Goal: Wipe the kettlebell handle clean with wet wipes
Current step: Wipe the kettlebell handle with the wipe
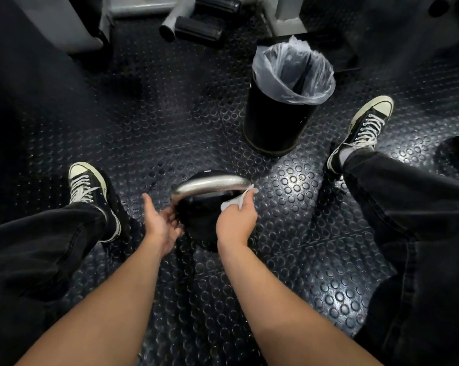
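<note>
A black kettlebell (202, 223) stands on the studded rubber floor between my feet, its shiny silver handle (212, 184) arching over the top. My right hand (236, 220) pinches a white wet wipe (235, 202) against the right end of the handle. My left hand (162, 220) rests against the kettlebell's left side below the handle, fingers loosely bent on the black body and partly hidden behind it.
A black bin (281, 114) lined with a clear plastic bag stands just beyond the kettlebell to the right. My legs in dark trousers and black sneakers (88, 188) (365, 128) flank the kettlebell. Gym machine parts and padded rollers (196, 30) lie at the back.
</note>
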Available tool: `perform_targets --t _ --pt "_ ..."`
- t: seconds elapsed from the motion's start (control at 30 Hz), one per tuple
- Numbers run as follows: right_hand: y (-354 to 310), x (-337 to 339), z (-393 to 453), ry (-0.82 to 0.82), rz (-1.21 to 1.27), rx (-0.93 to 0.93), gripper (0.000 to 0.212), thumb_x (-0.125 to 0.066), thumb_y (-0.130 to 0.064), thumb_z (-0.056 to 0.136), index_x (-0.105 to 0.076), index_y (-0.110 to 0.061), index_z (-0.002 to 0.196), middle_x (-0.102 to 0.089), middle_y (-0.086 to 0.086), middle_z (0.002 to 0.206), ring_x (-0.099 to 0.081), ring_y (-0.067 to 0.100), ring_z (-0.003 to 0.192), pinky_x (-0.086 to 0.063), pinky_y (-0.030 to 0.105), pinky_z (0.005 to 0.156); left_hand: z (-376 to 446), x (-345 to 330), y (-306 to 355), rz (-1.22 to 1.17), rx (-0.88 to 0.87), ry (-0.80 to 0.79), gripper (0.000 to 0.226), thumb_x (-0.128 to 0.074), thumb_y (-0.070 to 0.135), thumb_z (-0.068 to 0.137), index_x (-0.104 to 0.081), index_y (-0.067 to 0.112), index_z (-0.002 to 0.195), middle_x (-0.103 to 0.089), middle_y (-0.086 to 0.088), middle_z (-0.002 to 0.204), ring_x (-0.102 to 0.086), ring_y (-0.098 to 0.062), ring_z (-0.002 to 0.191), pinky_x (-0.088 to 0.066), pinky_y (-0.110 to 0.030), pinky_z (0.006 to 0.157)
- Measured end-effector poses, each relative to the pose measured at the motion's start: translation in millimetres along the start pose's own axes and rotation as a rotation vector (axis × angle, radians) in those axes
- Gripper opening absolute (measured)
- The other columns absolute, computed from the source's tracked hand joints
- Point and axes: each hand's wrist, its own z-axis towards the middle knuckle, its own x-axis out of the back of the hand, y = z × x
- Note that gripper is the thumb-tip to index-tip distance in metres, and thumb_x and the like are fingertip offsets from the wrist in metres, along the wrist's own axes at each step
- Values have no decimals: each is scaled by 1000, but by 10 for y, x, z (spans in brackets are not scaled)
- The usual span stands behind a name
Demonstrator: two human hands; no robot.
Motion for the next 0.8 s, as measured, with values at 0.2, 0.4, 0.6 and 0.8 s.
perform_targets --t 0.2,0.4,0.6,0.8 --pt "24 -31 -104 -24 68 -21 67 -33 1 96 -30 -30 155 -52 -1 144 -57 18 118 -45 33 108 0 -12 0 5 -2 2 92 -18 84 88 -65 11 117 -69 -15 120 -63 -26 113 -51 -38 92" --pt "-145 21 15 33 163 -99 75 -32 8 94 -10 -22 160 -45 -3 149 -51 18 129 -38 28 108 -4 9 9 4 13 9 93 -19 85 86 -64 11 118 -70 -15 121 -64 -26 114 -51 -38 92" --pt "-220 61 70 33 203 -111 79 -30 9 96 2 -27 159 -44 -2 151 -53 12 111 -34 23 97 -2 -3 1 -15 8 0 97 -19 84 87 -60 8 129 -68 -16 124 -63 -26 116 -49 -39 99" --pt "-196 104 1 27 208 -52 69 -34 7 97 -17 -20 158 -46 16 150 -55 41 123 -44 43 97 -4 -11 5 -13 9 -14 97 -19 85 87 -61 7 128 -69 -15 120 -64 -25 111 -52 -35 82"
